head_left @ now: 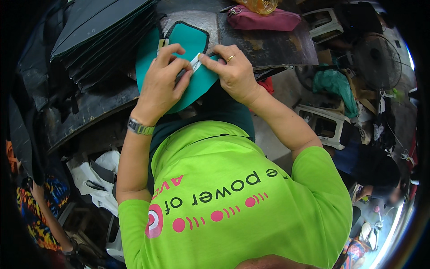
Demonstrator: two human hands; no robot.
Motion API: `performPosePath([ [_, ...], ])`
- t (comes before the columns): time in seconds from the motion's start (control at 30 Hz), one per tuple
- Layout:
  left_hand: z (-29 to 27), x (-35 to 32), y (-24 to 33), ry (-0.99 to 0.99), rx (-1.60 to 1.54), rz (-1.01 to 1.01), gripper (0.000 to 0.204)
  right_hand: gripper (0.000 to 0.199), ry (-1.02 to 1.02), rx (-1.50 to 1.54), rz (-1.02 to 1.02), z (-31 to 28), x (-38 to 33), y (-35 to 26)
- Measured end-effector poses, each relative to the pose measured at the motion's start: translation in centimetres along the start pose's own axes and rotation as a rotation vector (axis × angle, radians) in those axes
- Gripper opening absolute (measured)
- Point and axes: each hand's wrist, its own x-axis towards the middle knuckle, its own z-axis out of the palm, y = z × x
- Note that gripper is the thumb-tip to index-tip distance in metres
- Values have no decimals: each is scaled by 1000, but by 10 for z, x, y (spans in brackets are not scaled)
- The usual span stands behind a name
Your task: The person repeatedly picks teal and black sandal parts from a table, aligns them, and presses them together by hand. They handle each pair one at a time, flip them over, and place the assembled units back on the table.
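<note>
- A stack of dark flat sheets (105, 33) is seen at ten o'clock, laid on the worn dark desk (94, 107).
- The left hand (162, 80), with a wristwatch (140, 127) on its wrist, is curled on the teal fabric piece (192, 42); its fingers (172, 51) are closed narrowly against a small white strip (196, 62).
- The teal fabric piece, edged in black, is found at twelve o'clock, lying on the desk and partly covered by both hands.
- The white strip is pinched between the two hands, just above the middle of the teal piece.
- The right hand (233, 69), with a ring (230, 58) on one finger, is held narrow, its fingertips pressed on the strip's right end and touching the left hand's fingers.
- A pink pouch (264, 20) is placed at one o'clock on the desk, well apart from the hands.
- A dark fan (374, 60) is seen at two o'clock, beyond the desk.
</note>
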Motion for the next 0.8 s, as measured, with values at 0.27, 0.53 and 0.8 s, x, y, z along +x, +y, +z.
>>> performPosePath([
  [0.27, -30, -47, 6, 341, 246, -225, 43, 60, -72, -17, -20, -5, 0, -10],
  [0.53, -33, -57, 0, 260, -59, -604, 53, 61, -109, 633, 293, -28, -8, 3],
  [0.8, -37, -67, 31, 183, -602, -407, 19, 96, 145, 995, 726, -43, -24, 11],
])
